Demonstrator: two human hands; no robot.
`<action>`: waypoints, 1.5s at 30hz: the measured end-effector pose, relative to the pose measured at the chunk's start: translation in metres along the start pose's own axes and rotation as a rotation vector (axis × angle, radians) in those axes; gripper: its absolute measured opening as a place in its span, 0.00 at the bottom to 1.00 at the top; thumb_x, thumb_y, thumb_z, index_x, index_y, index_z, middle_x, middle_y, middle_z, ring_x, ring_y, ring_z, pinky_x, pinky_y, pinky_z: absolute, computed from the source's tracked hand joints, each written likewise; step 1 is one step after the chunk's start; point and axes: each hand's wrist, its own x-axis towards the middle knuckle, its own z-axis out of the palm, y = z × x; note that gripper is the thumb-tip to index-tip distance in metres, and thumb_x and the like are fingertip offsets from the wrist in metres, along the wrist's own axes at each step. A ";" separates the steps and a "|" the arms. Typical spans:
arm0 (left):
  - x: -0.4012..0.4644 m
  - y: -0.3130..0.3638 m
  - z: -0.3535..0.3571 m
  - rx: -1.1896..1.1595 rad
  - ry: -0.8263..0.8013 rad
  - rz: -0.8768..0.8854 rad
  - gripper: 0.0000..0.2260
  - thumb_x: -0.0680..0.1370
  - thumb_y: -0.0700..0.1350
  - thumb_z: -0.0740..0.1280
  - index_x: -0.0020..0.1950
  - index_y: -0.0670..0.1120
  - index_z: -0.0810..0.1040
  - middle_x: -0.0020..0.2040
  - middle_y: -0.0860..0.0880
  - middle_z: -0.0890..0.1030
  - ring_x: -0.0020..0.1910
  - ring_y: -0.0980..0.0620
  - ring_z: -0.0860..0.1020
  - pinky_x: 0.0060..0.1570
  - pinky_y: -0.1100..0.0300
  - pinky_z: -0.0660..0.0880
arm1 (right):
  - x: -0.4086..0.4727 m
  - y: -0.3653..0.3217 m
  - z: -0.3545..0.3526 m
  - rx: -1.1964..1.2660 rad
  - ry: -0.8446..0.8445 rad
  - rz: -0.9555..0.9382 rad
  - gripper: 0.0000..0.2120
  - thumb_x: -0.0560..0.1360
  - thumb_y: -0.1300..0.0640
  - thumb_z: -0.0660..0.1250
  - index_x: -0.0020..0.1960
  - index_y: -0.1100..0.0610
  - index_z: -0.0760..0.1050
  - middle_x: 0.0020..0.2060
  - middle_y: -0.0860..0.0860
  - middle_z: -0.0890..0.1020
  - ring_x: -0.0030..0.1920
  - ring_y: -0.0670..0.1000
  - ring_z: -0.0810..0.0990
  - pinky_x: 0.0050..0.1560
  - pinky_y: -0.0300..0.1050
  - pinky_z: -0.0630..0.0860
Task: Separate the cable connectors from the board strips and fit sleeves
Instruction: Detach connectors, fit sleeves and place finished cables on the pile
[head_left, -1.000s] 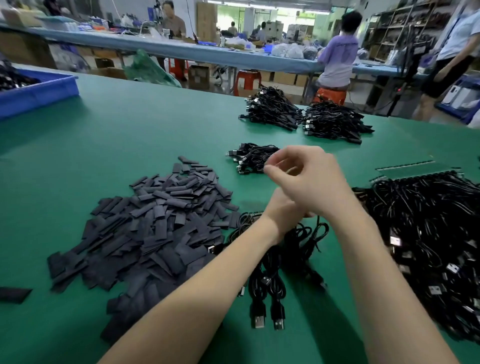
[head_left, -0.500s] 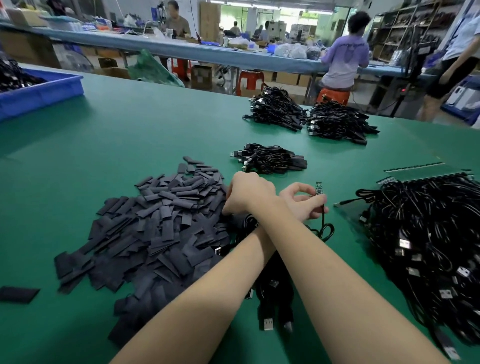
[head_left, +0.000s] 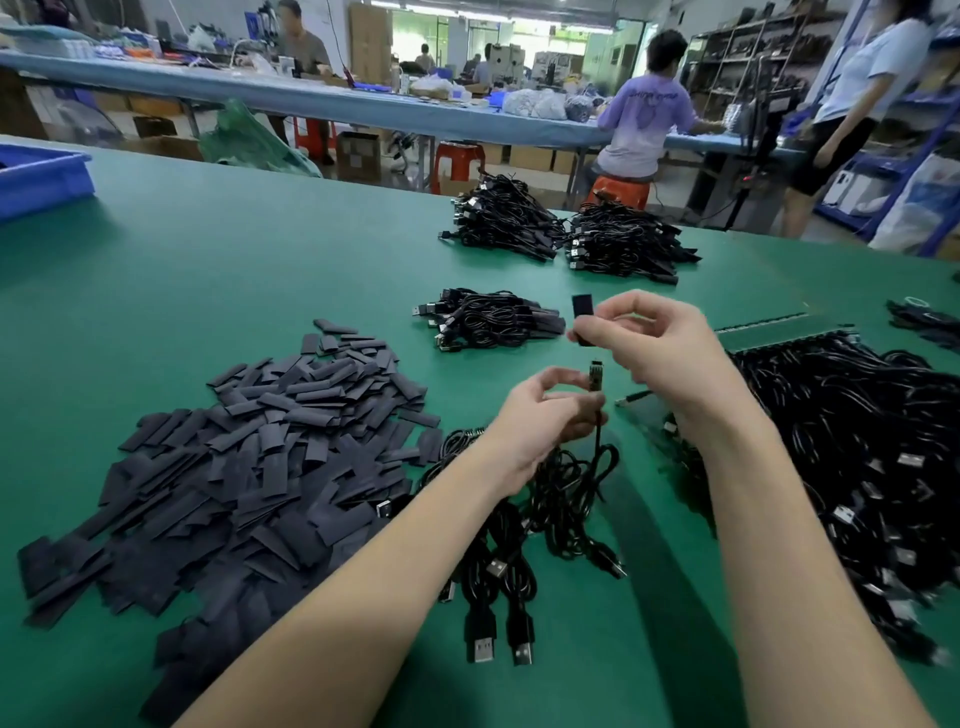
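On the green table (head_left: 260, 270) three cable bundles are lying at upper centre; the left hand (head_left: 540, 415) is pinching one connector (head_left: 594, 371), the right hand (head_left: 654, 348) is pinching one sleeve (head_left: 583, 312).

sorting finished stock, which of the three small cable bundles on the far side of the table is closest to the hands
The single cable bundle just beyond the right hand. The other two bundles lie side by side farther back, near the table's far edge.

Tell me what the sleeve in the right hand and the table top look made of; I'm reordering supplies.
Sleeve: matt black, flattened thin tube, probably heat-shrink plastic; it matches the flat limp pieces in the sleeve pile. Table top: smooth green mat with a soft sheen, likely rubber or vinyl.
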 end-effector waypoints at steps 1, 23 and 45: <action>-0.001 0.000 0.000 -0.007 -0.017 -0.009 0.07 0.79 0.33 0.69 0.51 0.44 0.76 0.38 0.46 0.83 0.36 0.54 0.83 0.40 0.66 0.79 | 0.000 0.003 -0.011 0.059 0.031 0.019 0.08 0.72 0.52 0.78 0.39 0.49 0.80 0.41 0.51 0.88 0.30 0.41 0.72 0.30 0.30 0.67; -0.011 0.011 -0.007 -0.139 -0.291 0.023 0.11 0.73 0.40 0.72 0.54 0.45 0.76 0.42 0.49 0.83 0.42 0.52 0.83 0.39 0.65 0.77 | 0.007 0.036 -0.027 0.463 -0.090 0.262 0.27 0.55 0.46 0.82 0.52 0.52 0.85 0.49 0.45 0.86 0.32 0.42 0.70 0.26 0.32 0.65; -0.012 0.013 -0.013 -0.142 -0.358 0.033 0.15 0.77 0.37 0.70 0.60 0.44 0.70 0.43 0.47 0.82 0.42 0.52 0.82 0.40 0.66 0.76 | 0.009 0.042 -0.032 0.321 -0.234 0.306 0.20 0.56 0.44 0.82 0.47 0.49 0.87 0.50 0.50 0.83 0.36 0.45 0.69 0.32 0.37 0.63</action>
